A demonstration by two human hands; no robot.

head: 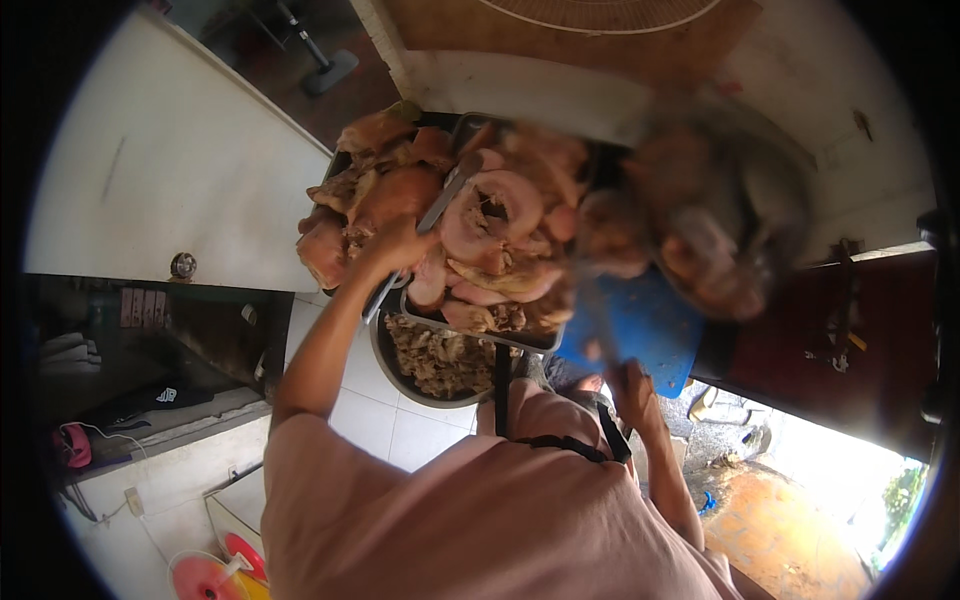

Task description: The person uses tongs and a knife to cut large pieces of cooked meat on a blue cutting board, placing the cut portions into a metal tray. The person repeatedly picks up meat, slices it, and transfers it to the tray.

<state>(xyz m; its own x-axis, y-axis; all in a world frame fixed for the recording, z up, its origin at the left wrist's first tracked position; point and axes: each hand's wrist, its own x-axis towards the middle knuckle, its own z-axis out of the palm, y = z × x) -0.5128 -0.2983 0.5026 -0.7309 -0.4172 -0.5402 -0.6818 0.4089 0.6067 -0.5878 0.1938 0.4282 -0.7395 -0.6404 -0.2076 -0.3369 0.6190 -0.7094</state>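
Large pieces of cooked meat (487,232) are heaped in metal trays (480,341). Over the left part of the heap, my left hand (401,244) grips a long flat metal utensil (450,196), whose exact kind I cannot tell. One end lies across the meat and the other sticks out below my palm. My right hand (636,394) is closed around the handle of a knife (602,322). Its blurred blade points away from me, by the left edge of a blue cutting board (660,337). More meat (615,232) lies at the board's far side, also blurred.
Below the trays stands a round container (382,352) full of chopped pieces. A blurred grey object (772,187) with meat-coloured parts is at the right. A white door (180,172) with a round knob (183,265) borders the left. A fan's wire guard (600,19) shows at the top.
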